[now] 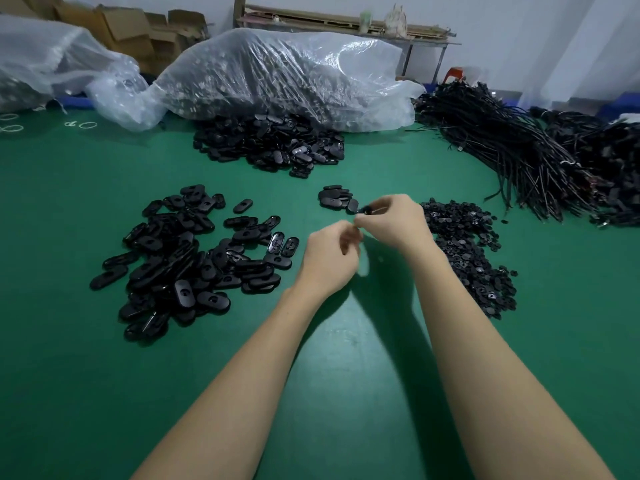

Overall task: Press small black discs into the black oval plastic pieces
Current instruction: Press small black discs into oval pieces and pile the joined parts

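My right hand (391, 220) pinches a black oval piece (366, 210) at its fingertips above the green table. My left hand (332, 258) is close beside it with curled fingers; its fingertips meet the right hand's and whatever they hold is hidden. A big heap of black oval pieces (194, 261) lies to the left of my hands. A heap of small black discs (464, 244) lies to the right. A small stack of oval pieces (337, 199) sits just beyond my hands.
Another pile of oval pieces (273, 143) spills from a clear plastic bag (284, 71) at the back. Bundles of black cables (519, 150) fill the right rear. A second bag (45, 60) and cardboard boxes (131, 29) stand at the back left.
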